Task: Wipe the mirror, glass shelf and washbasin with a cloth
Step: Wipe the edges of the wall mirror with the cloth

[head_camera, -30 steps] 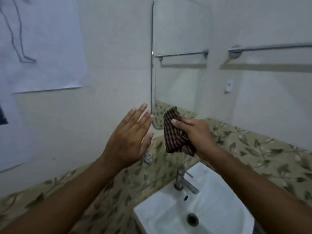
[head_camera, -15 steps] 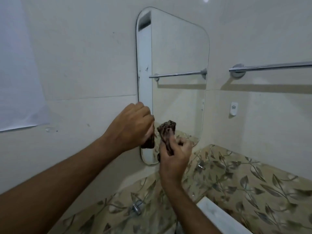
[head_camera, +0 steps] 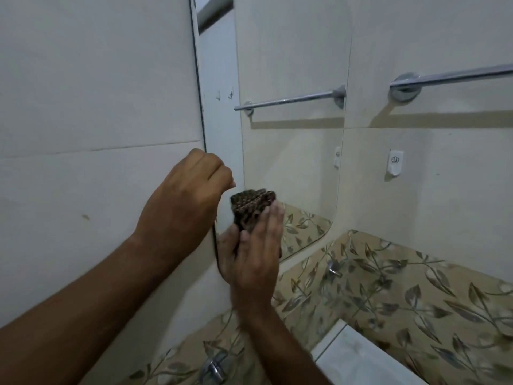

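Observation:
The wall mirror [head_camera: 291,148] has rounded corners and reflects a towel rail. My right hand [head_camera: 252,257] holds a dark checked cloth [head_camera: 252,202] between thumb and fingers, at the mirror's lower left part. The cloth sticks up above the fingertips. My left hand [head_camera: 188,195] is curled into a fist just left of the cloth, over the mirror's left edge, with nothing visible in it. A corner of the white washbasin [head_camera: 361,359] shows at the bottom right. No glass shelf is in view.
A chrome towel rail [head_camera: 449,76] runs along the right wall above a small white hook [head_camera: 394,165]. Leaf-patterned tiles [head_camera: 402,295] cover the lower wall. Metal fittings [head_camera: 333,269] stick out of the tiles below the mirror.
The view has moved closer to the mirror. My left hand has let go of the cloth and closed into a fist. My right hand now has the cloth up at the glass.

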Tool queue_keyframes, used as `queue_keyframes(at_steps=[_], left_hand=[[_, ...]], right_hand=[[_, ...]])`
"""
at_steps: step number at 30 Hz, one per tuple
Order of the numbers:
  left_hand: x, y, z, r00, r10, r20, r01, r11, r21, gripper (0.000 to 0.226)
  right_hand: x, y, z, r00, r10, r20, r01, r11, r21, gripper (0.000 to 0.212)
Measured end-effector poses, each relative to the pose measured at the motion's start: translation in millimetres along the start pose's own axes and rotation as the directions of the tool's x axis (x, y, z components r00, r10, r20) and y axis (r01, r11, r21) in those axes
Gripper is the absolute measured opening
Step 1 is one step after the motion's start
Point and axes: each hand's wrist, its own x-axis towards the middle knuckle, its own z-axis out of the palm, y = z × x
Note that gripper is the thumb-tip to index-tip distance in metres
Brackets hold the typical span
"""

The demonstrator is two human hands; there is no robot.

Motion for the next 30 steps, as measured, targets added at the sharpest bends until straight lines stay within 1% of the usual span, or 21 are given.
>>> queue_keyframes(at_steps=[2,4,7,9,12,13,15,16,18,22,25,27,30], left_hand=[[-0.7,0.3,0.6,1.0,0.002,-0.004,-0.002,1.0,-0.003,0.01],[-0.6,-1.0,1.7,1.0,0.002,0.004,-0.002,1.0,-0.01,0.009],[0.2,-2.0,3.2,1.0,-0.008,0.017,0.009,1.0,-0.027,0.009],[0.1,-2.0,3.1,1.0,-0.007,0.014,0.008,0.999,-0.04,0.009],[-0.2,-1.9,1.4,1.0,-0.006,0.008,0.006,0.999,-0.051,0.011],[-0.1,-2.1,1.2,1.0,-0.006,0.006,0.007,0.999,-0.05,0.011],[0.7,-2.6,1.5,1.0,-0.009,0.002,0.009,0.998,-0.054,0.011],[1.4,-2.6,1.5,1.0,-0.013,0.001,0.013,0.998,-0.062,0.01],[1.7,-2.6,1.2,1.0,-0.015,0.002,0.015,0.997,-0.073,0.008],[4.1,-3.2,-2.4,1.0,0.0,0.006,0.001,0.997,-0.081,0.006],[4.3,-6.5,-5.4,0.999,0.013,0.031,-0.011,0.997,-0.077,0.009],[4.0,-7.3,-8.0,0.998,0.033,0.057,-0.029,0.997,-0.067,0.017],[6.4,-8.5,-13.2,0.997,0.028,0.077,-0.023,0.998,-0.066,0.018]], right_hand=[[18.4,25.0,0.7,0.994,0.102,-0.048,-0.103,0.995,-0.007,0.054],[37.6,53.6,0.5,0.981,0.183,-0.067,-0.185,0.983,-0.018,0.054],[66.4,97.5,-3.7,0.942,0.323,-0.091,-0.327,0.944,-0.043,0.054],[83.7,126.5,-8.0,0.9,0.425,-0.1,-0.431,0.901,-0.044,0.052],[100.6,160.4,-18.2,0.812,0.579,-0.077,-0.581,0.814,-0.004,0.05],[102.6,166.1,-20.7,0.786,0.616,-0.061,-0.616,0.787,0.008,0.049],[98.7,163.8,-23.7,0.76,0.649,-0.032,-0.648,0.761,0.026,0.049],[93.4,155.2,-24.2,0.763,0.646,-0.022,-0.646,0.763,0.023,0.049],[75.5,126.6,-22.6,0.804,0.595,-0.004,-0.595,0.803,0.025,0.05],[38.4,49.6,-19.0,0.906,0.419,0.052,-0.422,0.899,0.113,0.054],[24.9,-1.3,-17.1,0.968,0.218,0.121,-0.238,0.953,0.188,0.053],[17.4,-28.5,-16.5,0.988,0.058,0.144,-0.087,0.975,0.207,0.052],[8.4,-47.7,-19.1,0.973,-0.066,0.221,0.019,0.978,0.205,0.051]])
